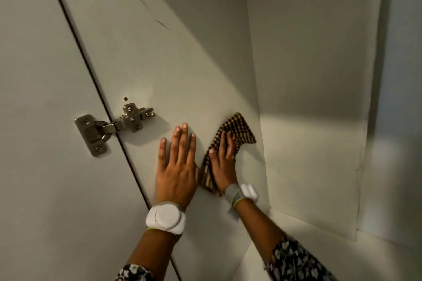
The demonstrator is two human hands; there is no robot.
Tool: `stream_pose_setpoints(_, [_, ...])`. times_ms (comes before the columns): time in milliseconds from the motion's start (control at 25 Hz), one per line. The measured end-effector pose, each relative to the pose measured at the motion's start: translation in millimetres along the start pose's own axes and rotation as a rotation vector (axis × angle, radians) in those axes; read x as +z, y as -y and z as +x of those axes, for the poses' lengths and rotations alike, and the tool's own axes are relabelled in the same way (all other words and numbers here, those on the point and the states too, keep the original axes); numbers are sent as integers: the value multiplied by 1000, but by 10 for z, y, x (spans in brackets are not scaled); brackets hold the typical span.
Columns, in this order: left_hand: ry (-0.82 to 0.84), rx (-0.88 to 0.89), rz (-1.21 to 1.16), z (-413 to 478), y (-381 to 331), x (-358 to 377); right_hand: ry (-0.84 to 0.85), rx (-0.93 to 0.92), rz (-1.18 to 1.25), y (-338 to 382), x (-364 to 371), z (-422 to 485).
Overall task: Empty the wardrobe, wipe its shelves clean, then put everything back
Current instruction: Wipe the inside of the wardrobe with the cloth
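**Cloth flat against the wardrobe's inner side wall**

Hands work side by side inside the wardrobe, both laid on its pale left side wall [141, 52]. The right hand [222, 164] presses a brown-and-cream checked cloth [239, 125] flat against that wall, close to the back corner. Its fingers lie fairly straight on top of the fabric rather than bunching it. One corner of the cloth sticks out above the fingertips and another fold trails down past the wrist.

The left hand [177, 166] is just beside it, nearly touching the cloth's edge. It rests open on the bare wall, palm down and fingers straight, holding nothing.

A metal hinge [114, 129] sits to the left of the left hand, bridging the dark gap between the side wall and the opened door [34, 121]. Two faint dark scuffs mark the wall higher up.

Each wrist carries a white band, left [166, 218] and right [244, 193], and both forearms end in dark floral sleeves. Below the right forearm lies the white shelf [315, 235], meeting the shadowed back wall [308, 52].
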State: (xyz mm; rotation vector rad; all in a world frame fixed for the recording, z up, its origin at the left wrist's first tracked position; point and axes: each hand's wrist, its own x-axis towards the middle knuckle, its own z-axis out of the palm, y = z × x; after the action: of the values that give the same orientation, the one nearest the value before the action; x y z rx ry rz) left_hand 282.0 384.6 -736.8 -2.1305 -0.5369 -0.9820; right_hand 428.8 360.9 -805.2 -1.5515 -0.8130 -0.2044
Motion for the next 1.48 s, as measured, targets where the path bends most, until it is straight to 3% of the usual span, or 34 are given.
stream_pose_setpoints(160, [-7,39,94,-113,-76,207,-20,98,4,-326,-379,880])
stream_pose_setpoints(280, [0,50,144,-134,-74,263,-86,306,126,-887,-458,1147])
stream_pose_setpoints(400, [-3,49,166,-125,-133,270,-151,549,228,-1361,-273,711])
stream_pose_setpoints(560, [18,26,174,-105,-136,253,-188,628,277,-1535,143,-263])
stream_pose_setpoints(680, [34,18,167,-105,-168,232,-150,556,227,-1157,431,-690])
stream_pose_setpoints(840, [42,33,113,-114,-148,195,-259,223,60,-362,614,-862])
stream_pose_setpoints(960, [8,24,91,-127,-163,191,-293,-4,-27,-200,772,-1122])
stream_pose_setpoints(1040, [-23,12,74,-109,-172,220,-230,47,-14,-367,855,-1456])
stream_pose_setpoints(1200, [-65,13,-23,-100,-197,255,-91,436,141,-786,836,-2097])
stream_pose_setpoints(1400, [24,99,-211,-618,-762,669,439,521,-68,-1384,551,-2734])
stream_pose_setpoints(1480, [124,141,-213,-1013,-1134,948,553,571,-130,-1654,516,-2887])
